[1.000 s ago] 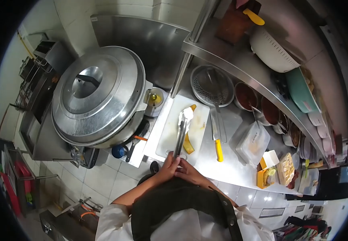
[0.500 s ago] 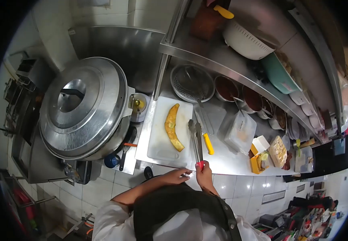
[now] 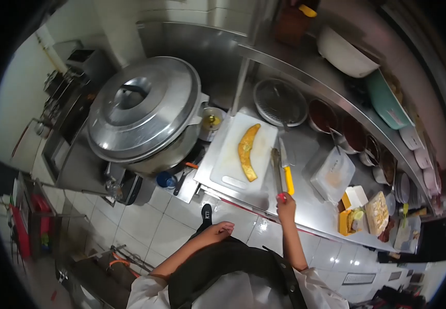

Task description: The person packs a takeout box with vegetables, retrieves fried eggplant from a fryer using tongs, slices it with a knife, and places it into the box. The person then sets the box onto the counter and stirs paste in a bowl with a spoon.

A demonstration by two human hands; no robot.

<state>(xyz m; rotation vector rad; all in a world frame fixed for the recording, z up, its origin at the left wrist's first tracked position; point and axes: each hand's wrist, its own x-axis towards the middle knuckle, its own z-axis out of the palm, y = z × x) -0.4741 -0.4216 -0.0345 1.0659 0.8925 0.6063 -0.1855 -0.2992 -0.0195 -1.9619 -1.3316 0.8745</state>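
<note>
Golden-brown and gently curved, a flat, plantain-like piece [image 3: 247, 153] lies lengthwise on a white cutting board [image 3: 225, 162], running from about one to six o'clock; the smooth board probably keeps it off the steel worktop [image 3: 305, 203].

With twelve o'clock at the top of the view, the right hand [image 3: 285, 205], at five o'clock from the piece, is clamped around the red end of the metal tongs [image 3: 278, 172]. That grip at the very end seems to keep the fingers far from the tips, which point to twelve beside the board's right edge; whether they touch anything I cannot tell.

The left hand [image 3: 220, 232], at seven o'clock, hangs in front of the dark apron [image 3: 207, 268], fingers loosely bent and clasping nothing. Just right of the tongs, a knife [image 3: 288, 180] rests with its yellow handle toward the person, presumably for easy reach. At nine to ten o'clock from the piece stands a big lidded pot [image 3: 150, 118].
</note>
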